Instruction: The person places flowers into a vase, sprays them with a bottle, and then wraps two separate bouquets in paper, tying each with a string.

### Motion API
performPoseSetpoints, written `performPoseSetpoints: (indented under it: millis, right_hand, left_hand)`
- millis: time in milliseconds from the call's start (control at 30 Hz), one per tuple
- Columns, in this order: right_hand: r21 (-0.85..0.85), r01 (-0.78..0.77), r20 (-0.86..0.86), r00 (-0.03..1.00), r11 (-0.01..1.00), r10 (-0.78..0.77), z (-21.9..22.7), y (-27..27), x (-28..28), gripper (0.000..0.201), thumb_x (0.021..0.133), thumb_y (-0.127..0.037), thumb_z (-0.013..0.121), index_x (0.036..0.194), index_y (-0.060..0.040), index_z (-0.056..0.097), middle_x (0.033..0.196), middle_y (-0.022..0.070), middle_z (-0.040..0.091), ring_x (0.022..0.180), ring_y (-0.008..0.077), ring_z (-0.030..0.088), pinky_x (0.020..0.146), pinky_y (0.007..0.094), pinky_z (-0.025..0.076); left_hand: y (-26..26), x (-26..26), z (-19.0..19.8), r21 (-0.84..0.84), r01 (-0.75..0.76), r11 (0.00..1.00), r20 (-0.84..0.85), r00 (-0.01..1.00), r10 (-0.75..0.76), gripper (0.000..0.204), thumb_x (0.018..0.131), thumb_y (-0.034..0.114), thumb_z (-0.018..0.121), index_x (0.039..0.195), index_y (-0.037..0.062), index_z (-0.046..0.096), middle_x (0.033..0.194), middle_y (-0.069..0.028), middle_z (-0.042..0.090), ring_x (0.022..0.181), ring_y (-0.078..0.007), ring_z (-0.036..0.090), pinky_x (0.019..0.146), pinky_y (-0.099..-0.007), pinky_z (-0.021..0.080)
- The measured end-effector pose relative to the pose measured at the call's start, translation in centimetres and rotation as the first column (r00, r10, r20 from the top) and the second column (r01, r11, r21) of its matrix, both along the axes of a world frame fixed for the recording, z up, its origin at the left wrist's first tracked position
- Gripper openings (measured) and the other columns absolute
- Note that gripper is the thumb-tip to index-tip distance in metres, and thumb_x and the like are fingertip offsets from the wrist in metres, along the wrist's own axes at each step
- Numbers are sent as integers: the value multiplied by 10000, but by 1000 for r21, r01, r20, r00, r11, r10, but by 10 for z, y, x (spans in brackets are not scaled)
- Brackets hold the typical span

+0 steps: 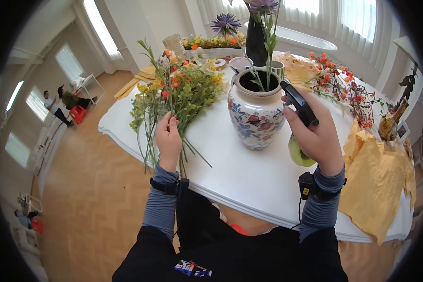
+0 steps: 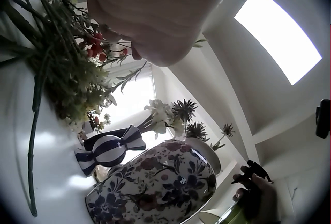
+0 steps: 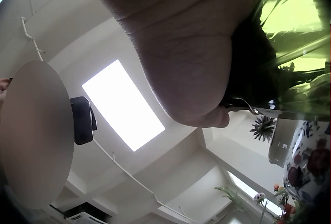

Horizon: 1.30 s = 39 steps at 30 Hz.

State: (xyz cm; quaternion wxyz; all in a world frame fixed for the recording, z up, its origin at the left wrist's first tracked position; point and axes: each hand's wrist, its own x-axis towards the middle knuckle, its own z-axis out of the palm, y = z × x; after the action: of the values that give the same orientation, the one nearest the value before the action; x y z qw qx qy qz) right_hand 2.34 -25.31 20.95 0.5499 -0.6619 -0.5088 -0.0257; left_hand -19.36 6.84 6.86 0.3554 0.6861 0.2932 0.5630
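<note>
Where the person sits at the white table (image 1: 204, 141), the bunch of flowers (image 1: 192, 87) lies by the left hand (image 1: 168, 141), whose thumb and fingertips pinch its stems. The patterned vase (image 1: 256, 122) stands between both hands. The green spray bottle (image 1: 300, 154) is beside it, its black top within the curled fingers of the right hand (image 1: 318, 134). The shirt print (image 1: 192, 269) and yellow label (image 1: 305, 191) are too small to read.

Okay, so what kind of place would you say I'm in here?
Probably a flower-arranging workshop or classroom: cut stems are piled on the white table beside a floral-patterned vase, yellow wrapping lies at its edge, and other people sit at the room's far side.
</note>
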Motion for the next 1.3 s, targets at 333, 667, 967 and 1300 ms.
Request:
performPoseSetpoints:
  millis: [333,667,967,1300]
  right_hand:
    - [46,1,-11,1000,999,0,3,-8,-3,388,936,-130,702,1293,7,637,984,143,704,840,215,663,788,320,532]
    - [101,0,28,1000,995,-3,4,-14,-3,408,935,-154,706,1301,9,630,1027,177,719,883,254,704,792,344,548]
    - [153,10,64,998,988,-20,3,-19,-4,408,932,-163,705,1298,1,632,1000,194,708,857,300,700,791,368,542]
    - [142,18,100,994,990,-32,8,-23,-9,401,924,-160,700,1286,2,637,986,212,701,852,333,697,789,382,541]
  left_hand:
    - [71,3,121,150,-54,987,-91,994,69,319,1060,162,559,1284,-38,667,905,-12,674,740,-80,563,682,-241,458]
    - [90,11,97,53,-7,999,-198,980,17,315,1038,186,565,1238,-26,684,836,-9,644,734,-84,553,668,-261,449]
    - [54,6,5,87,88,992,-523,852,-30,302,1032,195,543,1197,1,706,961,-149,746,877,-255,694,820,-368,522]
    - [83,25,150,208,10,978,-91,996,10,330,1078,201,515,1232,-39,683,968,-69,727,849,-127,628,791,-290,497]
